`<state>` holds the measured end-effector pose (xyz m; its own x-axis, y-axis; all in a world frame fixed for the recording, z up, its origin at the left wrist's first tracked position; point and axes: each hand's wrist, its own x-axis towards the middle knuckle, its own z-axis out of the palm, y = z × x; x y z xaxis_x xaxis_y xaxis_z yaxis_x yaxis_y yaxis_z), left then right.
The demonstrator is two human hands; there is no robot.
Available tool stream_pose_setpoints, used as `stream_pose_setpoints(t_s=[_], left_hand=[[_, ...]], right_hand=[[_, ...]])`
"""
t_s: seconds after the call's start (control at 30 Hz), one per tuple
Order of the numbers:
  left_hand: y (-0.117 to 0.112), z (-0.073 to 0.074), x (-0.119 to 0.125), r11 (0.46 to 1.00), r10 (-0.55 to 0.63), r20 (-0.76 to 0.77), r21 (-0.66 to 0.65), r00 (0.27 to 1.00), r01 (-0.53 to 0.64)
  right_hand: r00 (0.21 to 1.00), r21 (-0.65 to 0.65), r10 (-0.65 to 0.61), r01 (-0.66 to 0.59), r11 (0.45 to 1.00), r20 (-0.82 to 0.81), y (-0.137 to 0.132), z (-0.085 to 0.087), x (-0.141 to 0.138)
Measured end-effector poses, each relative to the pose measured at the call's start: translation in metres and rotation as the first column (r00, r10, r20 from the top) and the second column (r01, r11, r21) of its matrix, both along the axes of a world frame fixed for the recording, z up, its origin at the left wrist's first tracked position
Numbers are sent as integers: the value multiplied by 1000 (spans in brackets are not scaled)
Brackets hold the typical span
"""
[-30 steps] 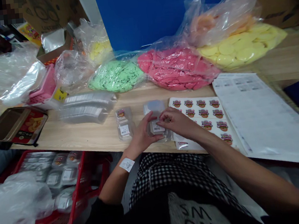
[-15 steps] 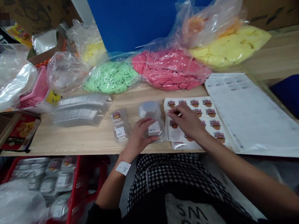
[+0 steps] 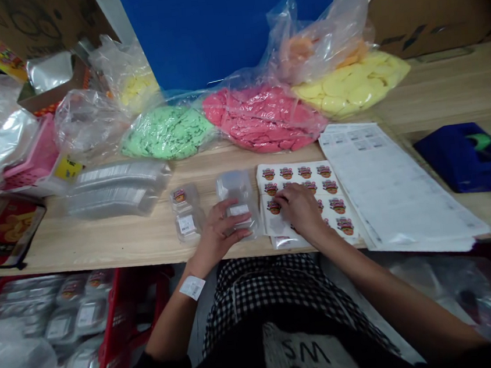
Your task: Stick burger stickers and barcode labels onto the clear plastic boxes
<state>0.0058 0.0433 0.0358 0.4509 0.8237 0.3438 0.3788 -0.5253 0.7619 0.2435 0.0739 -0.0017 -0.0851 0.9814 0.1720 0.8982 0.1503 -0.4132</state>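
Clear plastic tub [image 3: 236, 189] with white label, mid-frame on counter [image 3: 102, 240], clasped by left hand [image 3: 220, 231], fingers wrapped over its top. Right hand [image 3: 301, 210] pressed onto sticker sheet [image 3: 301, 172], fingertips together beside one sticker; pinch on it cannot be told. Labelled tubs [image 3: 186, 212] set just left. Red basket [image 3: 107, 333] below counter, lower left. Bagged pink pieces [image 3: 260, 118] behind; printed papers [image 3: 397, 185] at right.

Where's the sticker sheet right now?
In the head view, the sticker sheet lies on the wooden table under the right hand, between the clear tub at the left hand and the white printed papers.
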Motion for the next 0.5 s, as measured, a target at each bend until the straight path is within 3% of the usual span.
stream_pose_setpoints(t_s=[0.33, 0.5], left_hand=[[0, 0, 0, 1000, 0, -14, 0, 1000, 0], [1, -2, -1, 1000, 7, -20, 1, 1000, -7]], right_hand=[[995, -149, -36, 49, 988, 92, 8, 3, -4], [996, -137, 52, -42, 990, 68, 5, 8, -2]])
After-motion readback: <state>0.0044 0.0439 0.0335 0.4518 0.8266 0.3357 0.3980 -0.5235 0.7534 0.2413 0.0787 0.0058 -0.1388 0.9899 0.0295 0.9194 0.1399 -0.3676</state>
